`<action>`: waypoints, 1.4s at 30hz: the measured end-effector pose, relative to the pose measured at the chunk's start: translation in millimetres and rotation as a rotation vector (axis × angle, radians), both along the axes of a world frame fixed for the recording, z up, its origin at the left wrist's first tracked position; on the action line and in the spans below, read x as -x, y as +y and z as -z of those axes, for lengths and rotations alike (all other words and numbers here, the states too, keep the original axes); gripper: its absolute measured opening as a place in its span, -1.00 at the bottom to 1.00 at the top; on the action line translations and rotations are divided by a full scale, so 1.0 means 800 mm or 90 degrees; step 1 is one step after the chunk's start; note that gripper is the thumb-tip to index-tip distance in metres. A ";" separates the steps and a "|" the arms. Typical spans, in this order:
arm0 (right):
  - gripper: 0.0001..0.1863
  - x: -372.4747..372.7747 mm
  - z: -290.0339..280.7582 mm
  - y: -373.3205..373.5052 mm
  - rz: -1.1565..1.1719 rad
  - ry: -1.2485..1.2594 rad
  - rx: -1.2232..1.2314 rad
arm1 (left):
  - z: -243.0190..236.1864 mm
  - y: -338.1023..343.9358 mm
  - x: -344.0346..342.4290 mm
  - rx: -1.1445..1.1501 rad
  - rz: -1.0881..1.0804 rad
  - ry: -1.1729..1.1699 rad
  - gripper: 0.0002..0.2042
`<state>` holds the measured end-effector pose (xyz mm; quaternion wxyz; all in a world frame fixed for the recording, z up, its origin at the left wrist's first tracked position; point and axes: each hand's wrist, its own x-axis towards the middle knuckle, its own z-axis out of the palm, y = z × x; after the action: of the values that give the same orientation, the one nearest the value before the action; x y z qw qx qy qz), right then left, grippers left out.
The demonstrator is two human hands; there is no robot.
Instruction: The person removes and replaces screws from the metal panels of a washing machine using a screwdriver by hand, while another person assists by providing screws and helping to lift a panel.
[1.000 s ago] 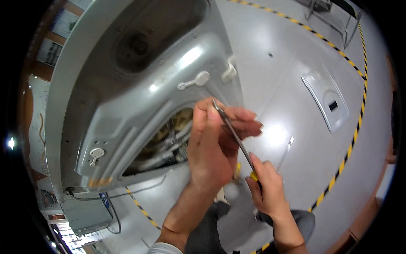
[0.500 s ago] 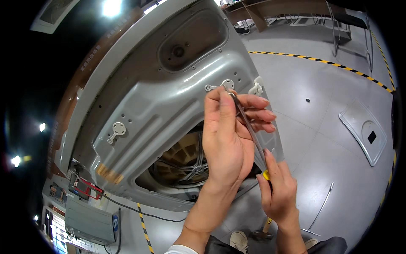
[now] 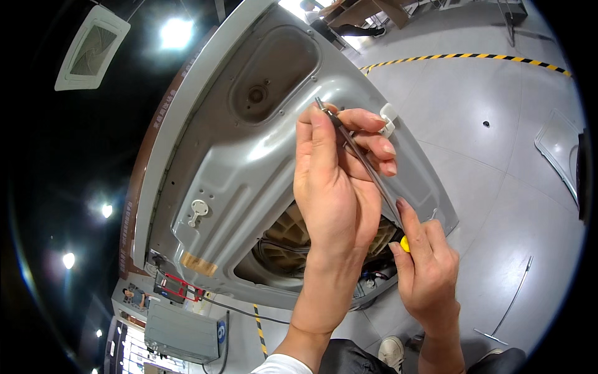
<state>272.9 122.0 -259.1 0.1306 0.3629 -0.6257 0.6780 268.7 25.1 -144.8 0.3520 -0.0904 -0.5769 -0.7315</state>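
My right hand [image 3: 430, 268] closes round the yellow handle [image 3: 405, 244] of a long screwdriver [image 3: 372, 171]. The shaft runs up and leftward across my left hand [image 3: 336, 168], palm towards me. Thumb and forefinger of that hand pinch a thin metal piece [image 3: 319, 101] at the shaft's dark tip; its exact kind is too small to tell. The other left fingers are loosely curled near the shaft. Behind both hands stands a grey metal appliance panel [image 3: 249, 181], with ribbed pressings and a large opening [image 3: 280, 240] showing a ribbed drum-like part, partly hidden by my left forearm.
On the panel are a white round-headed cover [image 3: 198, 210] and a white clip [image 3: 387, 118]. A T-shaped metal rod [image 3: 509, 305] and a pale plastic cover [image 3: 559, 156] lie on the floor at right. A grey box-shaped appliance [image 3: 180, 330] stands lower left. A dark cable [image 3: 243, 309] trails beside it.
The view has shifted, so the panel's far-left cover and floor things sit further right. My hands keep their grip, and the metal piece at the tip shows more clearly above my left fingers.
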 end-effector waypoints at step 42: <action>-0.51 0.025 -0.002 0.012 -0.101 -0.051 0.087 | -0.012 -0.035 0.007 -0.051 0.198 -0.057 -0.74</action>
<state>253.2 131.7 -257.2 0.0757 0.3739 -0.5522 0.7413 263.2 -3.0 -135.0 0.2119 -0.1319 -0.5416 -0.8027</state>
